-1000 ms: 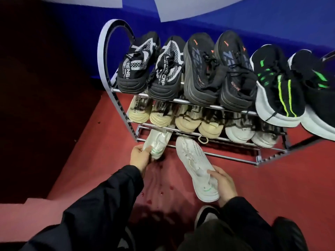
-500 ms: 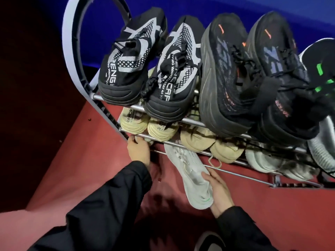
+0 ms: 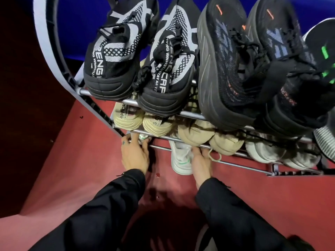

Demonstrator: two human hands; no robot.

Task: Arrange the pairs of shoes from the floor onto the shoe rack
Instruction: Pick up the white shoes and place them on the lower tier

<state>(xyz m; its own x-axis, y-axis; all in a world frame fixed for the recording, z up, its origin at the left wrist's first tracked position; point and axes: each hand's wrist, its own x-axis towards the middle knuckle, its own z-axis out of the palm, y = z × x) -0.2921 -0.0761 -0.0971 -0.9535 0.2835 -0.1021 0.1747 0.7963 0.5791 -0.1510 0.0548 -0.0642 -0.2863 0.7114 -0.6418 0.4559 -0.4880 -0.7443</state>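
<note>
A metal shoe rack (image 3: 181, 114) fills the upper view. My left hand (image 3: 135, 156) grips the heel of a white shoe (image 3: 144, 137) that sits almost wholly hidden under the bottom tier's left end. My right hand (image 3: 200, 163) holds the heel of the second white shoe (image 3: 181, 158), which has a green mark; its toe lies under the lowest bar and its heel sticks out over the red floor. The two white shoes lie side by side, a small gap apart.
The top tier carries black-and-white knit shoes (image 3: 112, 57), dark grey shoes (image 3: 226, 66) and a black-green shoe (image 3: 324, 57). The middle tier holds cream shoes (image 3: 126, 118), tan shoes (image 3: 195, 134) and grey-white shoes (image 3: 262, 149). Red floor (image 3: 272, 196) lies in front; the rack's curved side frame (image 3: 47, 57) stands left.
Both hands have pushed the white shoes further under the bottom tier; the right shoe now shows only its heel half. My head has moved closer to the rack.
</note>
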